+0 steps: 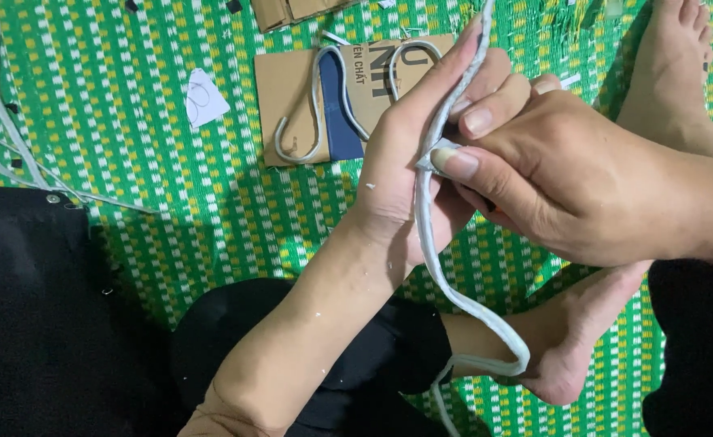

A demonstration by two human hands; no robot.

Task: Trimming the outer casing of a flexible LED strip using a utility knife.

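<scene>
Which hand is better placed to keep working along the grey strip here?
Probably the right hand: its thumb and fingertips pinch the grey strip at its edge, free to slide. The left hand backs the strip flat along its palm, acting as support.

head cam | looks steeply down | close over hands [486,162] | green mat [130,121] below

Green woven mat [170,97], cardboard piece [280,89], curved grey strips [316,105], white paper scrap [203,97].
</scene>
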